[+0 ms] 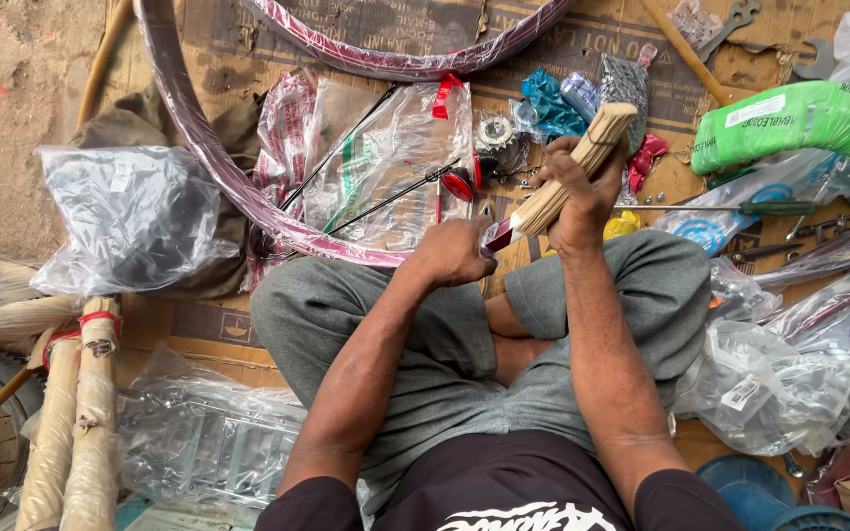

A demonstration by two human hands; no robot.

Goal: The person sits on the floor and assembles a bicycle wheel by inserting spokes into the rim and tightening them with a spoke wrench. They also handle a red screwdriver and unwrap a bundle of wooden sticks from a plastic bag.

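My right hand [575, 197] grips a bundle wrapped in brown paper [582, 162], held slanted above my knees. My left hand [453, 252] is closed on the bundle's lower end, where a red and silver part [497, 237] shows. I sit cross-legged in grey trousers on flattened cardboard [248, 49]. A dark red bicycle rim [211, 157] curves just in front of my left knee.
Clear plastic bags [130, 211] lie at left and right. A green wrapped tyre [804, 118] and a screwdriver [730, 207] are at upper right. Paper-wrapped frame tubes [86, 413] stand at lower left. A sprocket [496, 133], spanners [740, 20] and small parts are scattered ahead.
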